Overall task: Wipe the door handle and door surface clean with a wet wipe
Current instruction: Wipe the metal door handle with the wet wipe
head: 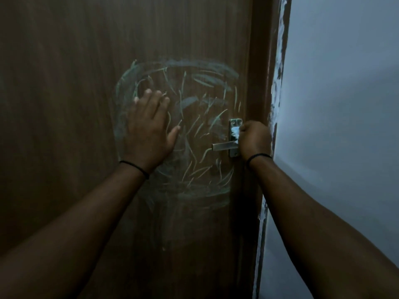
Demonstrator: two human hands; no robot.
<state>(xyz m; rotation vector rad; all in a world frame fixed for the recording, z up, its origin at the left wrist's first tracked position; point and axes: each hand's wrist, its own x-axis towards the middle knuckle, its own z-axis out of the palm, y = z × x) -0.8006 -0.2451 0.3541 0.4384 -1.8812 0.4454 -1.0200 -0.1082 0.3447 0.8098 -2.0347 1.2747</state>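
Scrubbing at the handle plate [235, 137], my right hand [254, 140] is clenched around the wet wipe [235, 133] — a soft, limp wad that will bunch and slip, so I judge it best held balled behind the fingertips. My left hand [149, 130] lies flat, fingers straight, on the door [64, 104] at nine o'clock of the lever [223, 146] — pale smears ring it.
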